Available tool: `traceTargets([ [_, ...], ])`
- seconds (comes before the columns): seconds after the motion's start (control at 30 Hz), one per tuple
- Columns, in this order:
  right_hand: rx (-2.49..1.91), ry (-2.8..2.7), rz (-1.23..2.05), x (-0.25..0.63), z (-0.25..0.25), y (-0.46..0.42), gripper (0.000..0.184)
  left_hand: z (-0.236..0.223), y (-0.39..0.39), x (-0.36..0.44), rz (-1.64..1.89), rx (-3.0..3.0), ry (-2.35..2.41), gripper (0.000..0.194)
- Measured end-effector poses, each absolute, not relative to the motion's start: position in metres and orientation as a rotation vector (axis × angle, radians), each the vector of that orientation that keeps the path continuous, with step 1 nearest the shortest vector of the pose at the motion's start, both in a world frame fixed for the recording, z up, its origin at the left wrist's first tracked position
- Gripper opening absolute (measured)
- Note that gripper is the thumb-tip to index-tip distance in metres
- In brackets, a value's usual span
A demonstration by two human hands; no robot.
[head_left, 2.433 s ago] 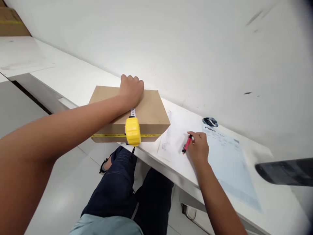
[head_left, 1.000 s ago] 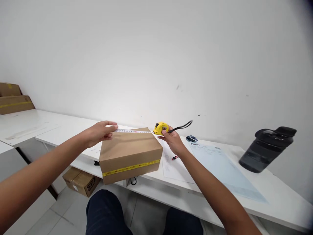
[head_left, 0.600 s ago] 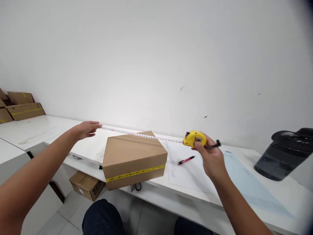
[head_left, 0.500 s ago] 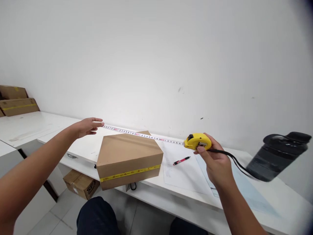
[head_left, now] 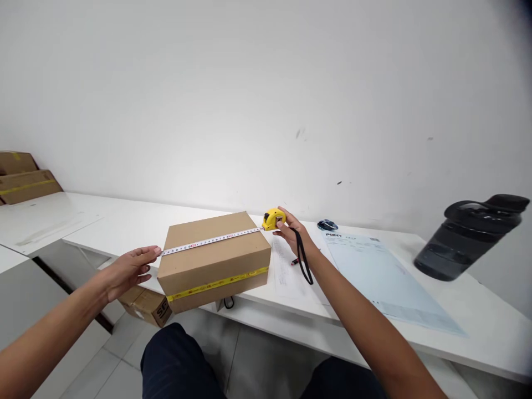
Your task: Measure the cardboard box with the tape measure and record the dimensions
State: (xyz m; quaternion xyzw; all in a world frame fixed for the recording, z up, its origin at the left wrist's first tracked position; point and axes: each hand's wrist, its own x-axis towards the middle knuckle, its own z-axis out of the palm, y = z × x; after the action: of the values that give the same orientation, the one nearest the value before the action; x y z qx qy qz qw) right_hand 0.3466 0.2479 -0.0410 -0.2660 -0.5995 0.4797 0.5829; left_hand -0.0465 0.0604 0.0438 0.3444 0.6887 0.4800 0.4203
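A brown cardboard box [head_left: 216,255] with yellow printed tape round its side rests on the white table, its near corner jutting past the front edge. Across its top stretches the white blade [head_left: 211,240] of a tape measure. At the box's left edge my left hand [head_left: 135,266] pinches the blade's end between thumb and finger. The yellow tape measure case [head_left: 273,219] is gripped in my right hand [head_left: 291,230], just beyond the box's far right edge. From that hand dangles a black wrist strap [head_left: 303,260].
Right of the box lie a written sheet [head_left: 286,282], a pen [head_left: 295,261] partly hidden by my arm, and a pale blue printed sheet [head_left: 386,271]. A dark shaker bottle [head_left: 465,238] stands at far right. More boxes sit back left [head_left: 29,185] and below the table [head_left: 145,305].
My right hand has brought the case left to the box, shortening the drawn-out blade. My left hand has come lower and nearer, so the blade now crosses the box top. The box looks turned.
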Motion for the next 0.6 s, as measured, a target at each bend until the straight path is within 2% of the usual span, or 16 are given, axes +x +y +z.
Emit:
traceTargets([
  [0.2,-0.680,-1.466,1.011,0.342,-0.030,0.235,0.068,0.051,0.075,-0.031,0.956,1.040,1.768,0.051],
  [0.4,-0.785,-1.443,0.788,0.357,-0.011,0.207,0.068,0.066,0.085,-0.050,0.802,1.352,1.860,0.056],
  [0.47,-0.835,-1.420,0.668,0.362,-0.008,0.182,0.063,0.080,0.093,-0.047,0.902,1.400,1.893,0.050],
  [0.57,-0.923,-1.330,0.459,0.356,-0.012,0.133,0.059,0.100,0.115,-0.031,1.259,1.363,1.952,0.032],
  [0.6,-0.939,-1.304,0.368,0.350,-0.016,0.115,0.058,0.104,0.124,-0.023,1.381,1.310,1.939,0.036],
])
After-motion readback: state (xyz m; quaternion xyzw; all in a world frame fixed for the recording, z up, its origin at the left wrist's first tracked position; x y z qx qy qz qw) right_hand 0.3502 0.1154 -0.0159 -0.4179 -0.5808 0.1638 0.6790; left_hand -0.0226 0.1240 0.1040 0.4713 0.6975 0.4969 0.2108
